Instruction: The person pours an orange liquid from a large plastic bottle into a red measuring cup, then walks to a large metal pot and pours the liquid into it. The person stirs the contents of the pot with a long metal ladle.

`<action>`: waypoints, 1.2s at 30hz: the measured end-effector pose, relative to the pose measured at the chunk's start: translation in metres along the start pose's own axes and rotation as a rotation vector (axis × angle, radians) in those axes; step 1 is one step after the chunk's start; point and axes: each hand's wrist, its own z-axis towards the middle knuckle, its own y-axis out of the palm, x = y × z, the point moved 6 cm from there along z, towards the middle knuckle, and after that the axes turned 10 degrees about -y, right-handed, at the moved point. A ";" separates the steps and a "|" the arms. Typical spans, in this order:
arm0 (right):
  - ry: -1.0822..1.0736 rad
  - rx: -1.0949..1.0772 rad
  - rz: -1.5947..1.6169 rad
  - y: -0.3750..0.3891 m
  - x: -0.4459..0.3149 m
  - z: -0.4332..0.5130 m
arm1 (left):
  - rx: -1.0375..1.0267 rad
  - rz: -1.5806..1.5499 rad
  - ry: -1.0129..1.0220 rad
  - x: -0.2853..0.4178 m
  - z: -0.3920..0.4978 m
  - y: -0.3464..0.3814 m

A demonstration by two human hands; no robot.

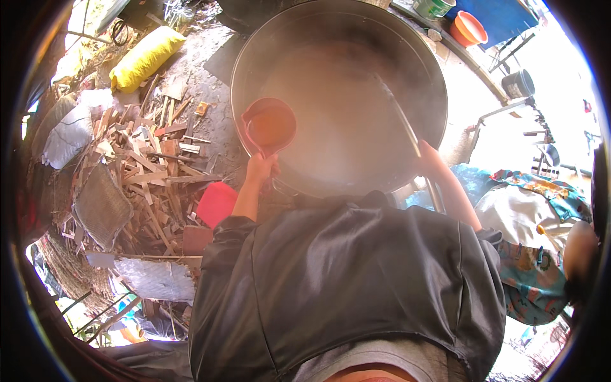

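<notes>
A large round metal pot (232, 90) stands before me, and thick steam blurs its contents. My left hand (261, 168) grips the handle of a reddish plastic dipper (292, 114) over the pot's left rim. Brownish-orange liquid (271, 128) shows inside the dipper. On the right side of the pot, my right hand (428, 160) is closed around a long pole (400, 112). The pole slants into the pot, its far end lost in the steam, while its near end passes down beside my forearm. A dark shiny apron or jacket (353, 281) covers my front.
Scrap wood pieces (152, 162) lie heaped at left, near a bright pink-red plastic object (215, 204). A full yellow sack (148, 58) rests beyond them. At right are a cloth-edged white cover (506, 210) and a dark bucket (518, 84). An orange basin (468, 29) sits at upper right.
</notes>
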 end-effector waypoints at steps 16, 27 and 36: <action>-0.069 -0.692 0.014 0.036 0.001 -0.045 | -0.019 -0.019 -0.017 -0.001 -0.005 0.000; -0.867 -0.392 0.339 0.063 -0.054 0.021 | -0.035 -0.011 -0.008 -0.005 0.000 -0.001; -0.479 -0.128 0.398 0.059 0.014 0.079 | -0.030 -0.029 0.010 -0.002 0.003 0.001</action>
